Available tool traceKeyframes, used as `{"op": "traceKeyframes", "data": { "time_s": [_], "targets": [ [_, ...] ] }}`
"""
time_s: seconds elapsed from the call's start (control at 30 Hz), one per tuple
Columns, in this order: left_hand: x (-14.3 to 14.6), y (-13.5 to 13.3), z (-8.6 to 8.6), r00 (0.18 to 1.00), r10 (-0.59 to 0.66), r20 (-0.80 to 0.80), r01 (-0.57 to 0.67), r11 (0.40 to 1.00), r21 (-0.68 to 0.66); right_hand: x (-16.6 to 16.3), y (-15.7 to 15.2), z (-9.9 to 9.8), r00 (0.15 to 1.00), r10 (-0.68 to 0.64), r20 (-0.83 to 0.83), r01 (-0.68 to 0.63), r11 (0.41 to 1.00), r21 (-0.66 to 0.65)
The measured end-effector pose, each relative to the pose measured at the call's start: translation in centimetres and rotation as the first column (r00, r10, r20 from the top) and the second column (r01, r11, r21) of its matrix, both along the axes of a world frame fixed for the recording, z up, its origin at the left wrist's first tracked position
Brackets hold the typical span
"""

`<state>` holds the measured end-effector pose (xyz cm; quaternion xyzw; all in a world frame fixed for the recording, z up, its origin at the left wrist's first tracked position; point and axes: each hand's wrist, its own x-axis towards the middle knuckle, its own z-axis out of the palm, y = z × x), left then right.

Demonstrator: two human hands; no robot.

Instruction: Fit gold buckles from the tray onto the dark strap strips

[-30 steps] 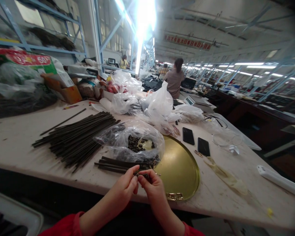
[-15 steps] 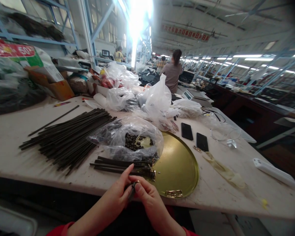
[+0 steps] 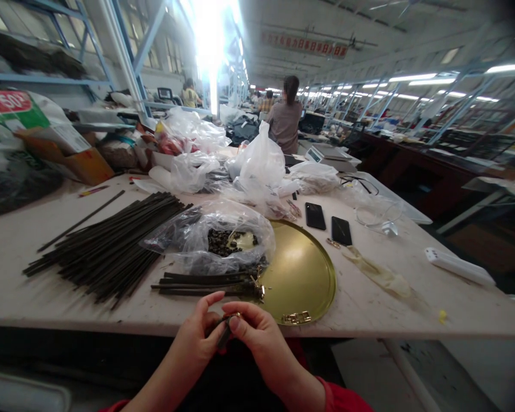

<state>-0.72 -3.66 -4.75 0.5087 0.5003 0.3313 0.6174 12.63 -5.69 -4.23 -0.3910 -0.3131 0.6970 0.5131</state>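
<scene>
Close together at the table's front edge, my left hand point(image 3: 202, 323) and my right hand point(image 3: 252, 325) both pinch a dark strap point(image 3: 224, 337). A small gold glint shows at the fingertips, perhaps a buckle; its shape is hidden by the fingers. Just beyond lie several dark straps point(image 3: 201, 284) with gold buckles point(image 3: 260, 290) at their right ends, partly over a round gold tray point(image 3: 309, 269). More gold buckles point(image 3: 296, 317) sit on the tray's near rim. Behind the straps, an open clear plastic bag point(image 3: 193, 252) holds small dark pieces point(image 3: 220, 243).
A fanned pile of dark strips point(image 3: 107, 246) covers the left of the table. Two black phones point(image 3: 315, 216) and a white power strip point(image 3: 459, 266) lie to the right. White plastic bags point(image 3: 260, 157) and a scale point(image 3: 330, 156) stand behind. A person point(image 3: 285, 117) is farther off.
The view has shifted, so the scene sits slightly further left and higher. Both hands stay together on the strap; my left fingers have curled in a little more.
</scene>
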Motion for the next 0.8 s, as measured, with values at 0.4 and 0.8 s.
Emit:
{"op": "traceKeyframes", "data": {
  "time_s": [0.4, 0.8],
  "targets": [
    [-0.2, -2.7, 2.6, 0.994, -0.021, -0.107, 0.035, 0.99, 0.133, 0.5, -0.5, -0.2, 0.978, -0.133, -0.164, 0.115, 0.987, -0.111],
    [0.5, -2.5, 1.9, 0.962, -0.035, -0.27, 0.098, 0.971, 0.22, 0.1, -1.0, -2.2, 0.8, -0.421, 0.427, 0.301, 0.898, 0.32]
  ]
}}
